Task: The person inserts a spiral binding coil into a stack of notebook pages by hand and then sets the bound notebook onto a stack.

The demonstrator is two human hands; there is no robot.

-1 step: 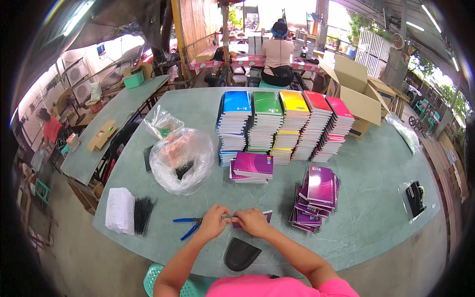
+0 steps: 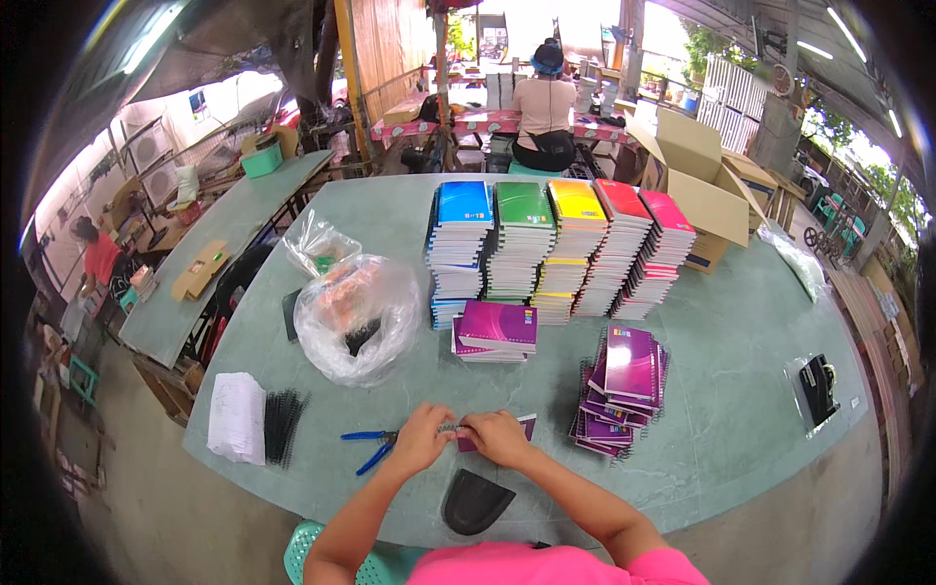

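Nearest of all, at the table's near edge, a dark curved pad (image 2: 476, 502) lies just in front of the two forearms. Just beyond it the left hand (image 2: 421, 438) and the right hand (image 2: 495, 436) meet over the green table (image 2: 741, 341), both curled around a small purple notebook (image 2: 525, 425) whose corner shows past the right hand. The fingers of both hands pinch at a wire spiral (image 2: 448, 427) between them along the notebook's edge; so both hands are closed on the notebook and its binding.

Just left of the left hand lie blue-handled pliers (image 2: 372, 444), untouched. Farther left, near the table's corner, sits a white stack of paper (image 2: 237, 417) with a bundle of black binding coils (image 2: 284, 423) touching its right side.

To the right of the hands a fanned pile of purple spiral notebooks (image 2: 624, 390) rests on the table. Beyond the hands sits a smaller neat stack of purple notebooks (image 2: 497, 331), and left of it a clear plastic bag (image 2: 356, 317) holding orange and dark items.

Farther back stand five tall stacks of notebooks (image 2: 556, 249), topped blue, green, yellow, red and pink. An open cardboard box (image 2: 702, 185) stands at their right. Beyond the table a person (image 2: 544, 107) sits facing away.
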